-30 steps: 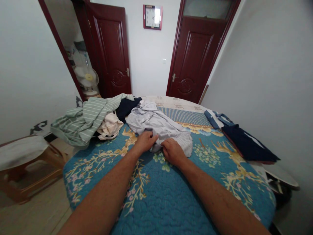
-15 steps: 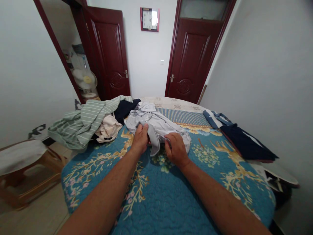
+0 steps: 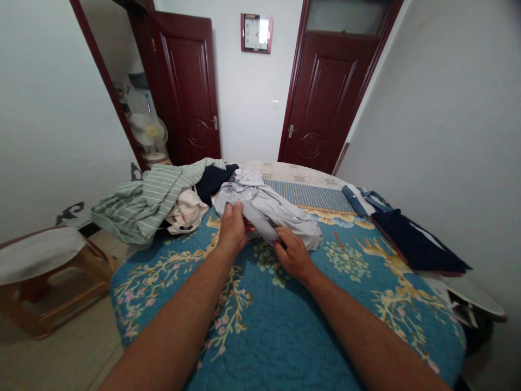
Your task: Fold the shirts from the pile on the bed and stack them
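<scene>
A pale grey striped garment point(image 3: 285, 209) lies crumpled beyond the middle of the table point(image 3: 280, 336), towards its far edge. The left hand point(image 3: 233, 228) is clamped on one end of its plain, collar-like strip point(image 3: 259, 220), thumb on top; the right hand point(image 3: 293, 251) pinches the other end, so the two stand apart with the strip stretched between them. The step in hand looks like straightening that strip; the next move seems to call for keeping both holds and even tension, lest it twist or the loose cloth bunch up.

Just left of it lie a cream garment point(image 3: 188, 209) and a dark garment point(image 3: 214, 182), with a green striped garment point(image 3: 157, 193) drooping over the left edge. Along the right edge rest a navy folded garment point(image 3: 411, 236) and, behind it, a blue-and-white garment point(image 3: 360, 199).
</scene>
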`<action>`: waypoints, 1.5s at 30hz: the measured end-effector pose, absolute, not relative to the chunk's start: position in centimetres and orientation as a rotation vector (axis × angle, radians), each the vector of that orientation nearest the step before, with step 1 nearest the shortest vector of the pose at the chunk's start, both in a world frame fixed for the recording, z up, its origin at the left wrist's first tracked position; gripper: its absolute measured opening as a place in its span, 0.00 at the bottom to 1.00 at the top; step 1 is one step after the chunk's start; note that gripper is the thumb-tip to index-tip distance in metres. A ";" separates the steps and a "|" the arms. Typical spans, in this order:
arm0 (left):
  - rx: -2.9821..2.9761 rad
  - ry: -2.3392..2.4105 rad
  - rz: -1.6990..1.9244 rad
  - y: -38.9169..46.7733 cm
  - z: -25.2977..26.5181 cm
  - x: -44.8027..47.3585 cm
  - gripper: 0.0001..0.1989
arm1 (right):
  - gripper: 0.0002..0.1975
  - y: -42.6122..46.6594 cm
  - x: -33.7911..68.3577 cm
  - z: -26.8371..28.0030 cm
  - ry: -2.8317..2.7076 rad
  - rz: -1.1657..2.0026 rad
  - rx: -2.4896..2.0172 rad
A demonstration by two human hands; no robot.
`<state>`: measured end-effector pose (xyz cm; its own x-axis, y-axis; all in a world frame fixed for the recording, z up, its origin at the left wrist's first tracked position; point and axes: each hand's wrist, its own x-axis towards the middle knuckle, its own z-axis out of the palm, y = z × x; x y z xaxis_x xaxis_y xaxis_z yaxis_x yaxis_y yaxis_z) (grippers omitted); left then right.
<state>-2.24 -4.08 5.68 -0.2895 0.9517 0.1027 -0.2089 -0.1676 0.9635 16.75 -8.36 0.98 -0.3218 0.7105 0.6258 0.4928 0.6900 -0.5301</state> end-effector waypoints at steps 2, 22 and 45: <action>0.965 1.141 1.641 -3.8 5.6 -2.7 0.16 | 0.12 -8.5 17.1 1.0 -2.050 0.344 -0.902; 1.797 1.809 1.467 -4.3 5.9 -4.8 0.11 | 0.12 -7.0 18.8 0.4 -1.933 0.157 -1.086; 1.420 1.862 1.929 -0.9 4.4 -12.2 0.23 | 0.10 -6.0 23.7 2.0 -1.866 1.033 -1.061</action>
